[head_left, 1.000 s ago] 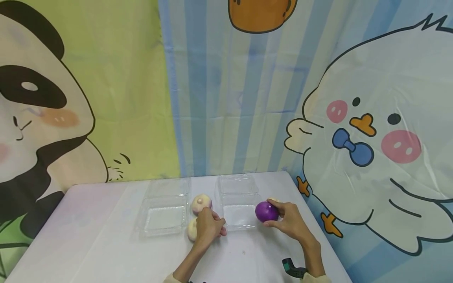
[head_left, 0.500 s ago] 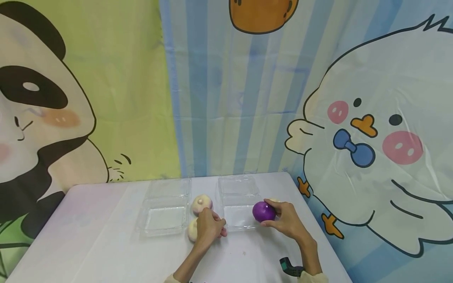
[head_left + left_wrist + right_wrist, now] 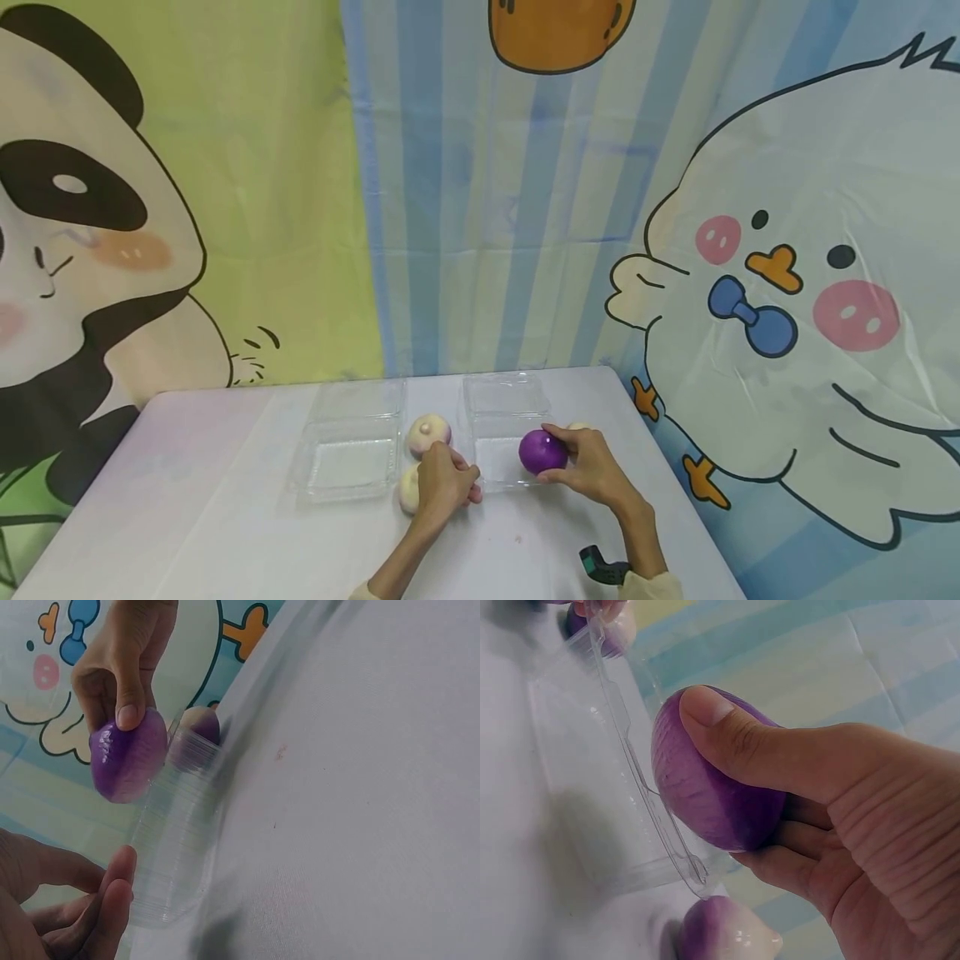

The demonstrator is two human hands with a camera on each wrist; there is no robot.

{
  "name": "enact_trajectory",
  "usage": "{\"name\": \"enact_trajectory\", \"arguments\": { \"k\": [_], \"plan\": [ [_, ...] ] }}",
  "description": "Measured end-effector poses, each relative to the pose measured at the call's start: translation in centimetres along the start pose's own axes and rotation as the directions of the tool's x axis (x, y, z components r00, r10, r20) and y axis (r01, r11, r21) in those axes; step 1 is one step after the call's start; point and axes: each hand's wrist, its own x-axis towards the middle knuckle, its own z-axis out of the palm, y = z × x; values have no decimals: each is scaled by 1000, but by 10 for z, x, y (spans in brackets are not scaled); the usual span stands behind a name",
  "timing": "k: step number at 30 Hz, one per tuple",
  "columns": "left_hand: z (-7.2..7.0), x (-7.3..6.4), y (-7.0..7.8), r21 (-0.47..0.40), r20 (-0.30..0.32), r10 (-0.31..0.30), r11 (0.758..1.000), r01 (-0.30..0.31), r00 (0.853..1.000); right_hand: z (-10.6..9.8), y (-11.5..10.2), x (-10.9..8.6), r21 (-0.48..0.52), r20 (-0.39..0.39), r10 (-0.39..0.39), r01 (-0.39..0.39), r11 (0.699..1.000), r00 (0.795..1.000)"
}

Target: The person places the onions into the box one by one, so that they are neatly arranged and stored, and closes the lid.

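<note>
My right hand (image 3: 596, 468) grips a round, glossy purple onion (image 3: 543, 452), thumb on one side and fingers on the other. It is held over the near tray of the right clear plastic clamshell container (image 3: 498, 475). My left hand (image 3: 447, 482) pinches the container's left edge, seen also in the left wrist view, where its fingertips (image 3: 120, 874) are right at the rim. Two cream-and-purple onions lie left of that container: a far onion (image 3: 429, 433) and a near onion (image 3: 408, 490), partly hidden behind my left hand. Another onion (image 3: 724, 930) sits at the container's right side.
A second clear container (image 3: 348, 467), lid folded back, lies open at the left on the white table (image 3: 247, 517). A cartoon-printed curtain (image 3: 480, 208) hangs behind the table's far edge. A dark wrist device (image 3: 602, 567) shows by the right sleeve.
My right hand has carried the purple onion leftward, from the right container's edge to over its tray. The left hand stays in place at the container's edge.
</note>
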Motion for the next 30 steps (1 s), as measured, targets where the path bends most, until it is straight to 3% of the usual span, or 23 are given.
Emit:
{"name": "enact_trajectory", "arguments": {
  "k": [30],
  "plan": [
    [1,2,-3,-3,9,-7,1000,7,1000,16,0,8,45,5,-47,47,998,999]
  ]
}}
